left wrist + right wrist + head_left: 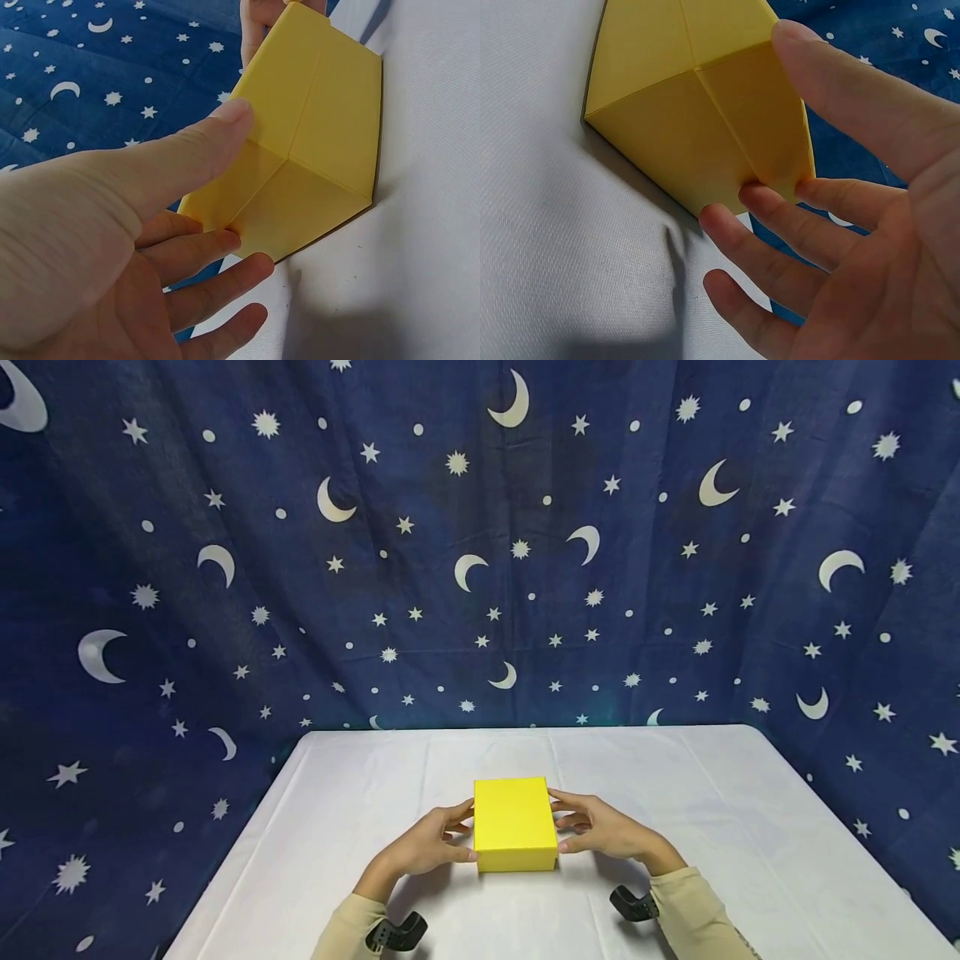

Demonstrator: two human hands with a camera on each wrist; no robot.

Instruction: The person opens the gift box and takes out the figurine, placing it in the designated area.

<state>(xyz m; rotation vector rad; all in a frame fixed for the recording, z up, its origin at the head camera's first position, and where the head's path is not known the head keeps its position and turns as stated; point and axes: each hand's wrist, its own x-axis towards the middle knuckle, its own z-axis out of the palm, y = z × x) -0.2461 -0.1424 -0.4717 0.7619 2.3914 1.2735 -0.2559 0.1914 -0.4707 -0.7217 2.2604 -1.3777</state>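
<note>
A yellow square box (513, 817) sits on the white tablecloth, and a seam round its sides marks off a lid. My left hand (427, 845) grips its left side, thumb at the near corner and index finger toward the far corner. On the opposite side, my right hand (609, 832) holds it in a mirrored way. The left wrist view has the left thumb (232, 116) on the box near the lid, the lower fingers spread beside it. Seen from the right wrist, the right thumb (791, 34) touches a corner, with fingertips against the side. The box's inside is hidden.
The white-covered table (360, 777) stretches out around the box. Behind and beside it hangs a dark blue curtain (420, 568) with moons and stars. Black wrist devices (397, 932) sit on both forearms, over beige sleeves.
</note>
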